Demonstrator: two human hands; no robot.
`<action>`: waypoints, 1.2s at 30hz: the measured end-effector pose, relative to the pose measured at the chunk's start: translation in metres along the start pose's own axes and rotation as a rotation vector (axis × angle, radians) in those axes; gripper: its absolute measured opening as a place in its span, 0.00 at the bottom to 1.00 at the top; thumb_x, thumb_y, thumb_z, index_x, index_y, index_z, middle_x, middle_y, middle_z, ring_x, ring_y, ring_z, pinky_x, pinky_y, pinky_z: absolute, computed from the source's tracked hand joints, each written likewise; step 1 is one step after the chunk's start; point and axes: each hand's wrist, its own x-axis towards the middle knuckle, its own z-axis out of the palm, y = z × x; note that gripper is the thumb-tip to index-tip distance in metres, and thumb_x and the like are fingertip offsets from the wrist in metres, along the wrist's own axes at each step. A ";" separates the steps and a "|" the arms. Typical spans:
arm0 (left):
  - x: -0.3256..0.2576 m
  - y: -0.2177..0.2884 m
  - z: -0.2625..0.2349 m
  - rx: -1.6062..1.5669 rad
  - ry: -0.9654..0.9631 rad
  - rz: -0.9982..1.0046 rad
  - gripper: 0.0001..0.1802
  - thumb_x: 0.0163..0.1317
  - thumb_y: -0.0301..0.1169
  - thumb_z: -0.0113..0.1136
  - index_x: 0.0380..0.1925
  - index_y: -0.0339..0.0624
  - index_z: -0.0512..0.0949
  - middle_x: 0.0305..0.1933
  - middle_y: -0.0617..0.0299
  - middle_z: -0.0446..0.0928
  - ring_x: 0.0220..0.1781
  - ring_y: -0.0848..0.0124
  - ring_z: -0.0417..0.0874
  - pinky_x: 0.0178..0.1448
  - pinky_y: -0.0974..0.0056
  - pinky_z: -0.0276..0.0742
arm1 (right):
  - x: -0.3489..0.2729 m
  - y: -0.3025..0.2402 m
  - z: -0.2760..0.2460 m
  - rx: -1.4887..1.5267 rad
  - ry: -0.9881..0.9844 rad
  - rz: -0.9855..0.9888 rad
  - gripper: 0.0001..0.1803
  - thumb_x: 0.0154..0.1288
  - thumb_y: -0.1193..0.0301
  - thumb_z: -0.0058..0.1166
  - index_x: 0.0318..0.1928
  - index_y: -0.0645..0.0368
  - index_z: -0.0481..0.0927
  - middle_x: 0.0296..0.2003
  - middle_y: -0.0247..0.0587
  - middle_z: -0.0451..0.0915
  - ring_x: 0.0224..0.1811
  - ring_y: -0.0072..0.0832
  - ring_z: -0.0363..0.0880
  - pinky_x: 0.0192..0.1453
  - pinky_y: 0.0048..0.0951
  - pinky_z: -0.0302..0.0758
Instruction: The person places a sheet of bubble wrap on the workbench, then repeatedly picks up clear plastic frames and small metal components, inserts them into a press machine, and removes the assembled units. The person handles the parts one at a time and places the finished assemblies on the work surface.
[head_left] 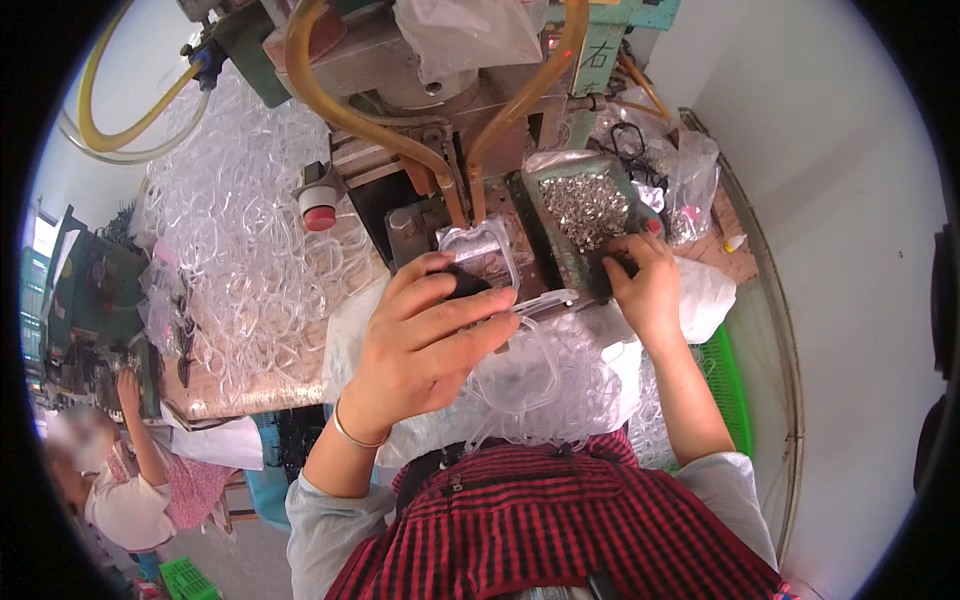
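My left hand [425,345] is closed round a clear plastic eyeglass frame [512,262], fingers reaching across it. One rim of the frame sits at the machine's work spot, under two amber hoses [466,195]; the other hangs toward me. My right hand [645,285] is at the near right corner of a green metal tray [560,255]. Its thumb and fingers are bent together, and whatever they may pinch is too small to see. Tiny shiny metal parts [583,208] fill the tray.
Clear frames are heaped on the table at left [260,250], and more lie on my lap [570,385]. A red button [319,217] sits left of the machine. Green basket [728,385] and wall [850,250] are at right. Another person [130,500] works at far left.
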 end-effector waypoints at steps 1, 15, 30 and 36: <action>-0.003 0.000 0.001 -0.004 0.007 -0.009 0.16 0.49 0.27 0.71 0.41 0.52 0.88 0.54 0.72 0.85 0.51 0.63 0.75 0.66 0.50 0.77 | -0.001 -0.005 0.003 -0.031 -0.010 0.023 0.07 0.57 0.77 0.64 0.38 0.61 0.84 0.38 0.45 0.83 0.48 0.48 0.80 0.58 0.45 0.75; -0.116 0.000 -0.070 0.452 0.821 -0.630 0.17 0.61 0.16 0.63 0.51 0.34 0.79 0.53 0.52 0.84 0.58 0.60 0.82 0.64 0.58 0.73 | 0.006 0.010 0.017 0.077 0.113 0.024 0.10 0.69 0.77 0.56 0.49 0.64 0.83 0.44 0.50 0.86 0.49 0.45 0.85 0.55 0.38 0.78; -0.116 -0.135 -0.012 0.705 0.522 -0.994 0.14 0.52 0.36 0.70 0.32 0.36 0.85 0.44 0.51 0.77 0.52 0.51 0.74 0.58 0.50 0.71 | -0.018 0.009 -0.001 0.016 0.198 0.176 0.06 0.67 0.78 0.60 0.43 0.63 0.85 0.39 0.43 0.87 0.41 0.31 0.84 0.49 0.29 0.78; -0.098 -0.076 -0.028 -0.487 0.544 -1.214 0.10 0.59 0.26 0.71 0.29 0.40 0.76 0.29 0.70 0.73 0.31 0.80 0.73 0.34 0.71 0.67 | 0.013 -0.059 -0.019 0.669 -0.051 0.187 0.05 0.65 0.81 0.60 0.41 0.64 0.85 0.40 0.36 0.85 0.45 0.20 0.81 0.52 0.22 0.75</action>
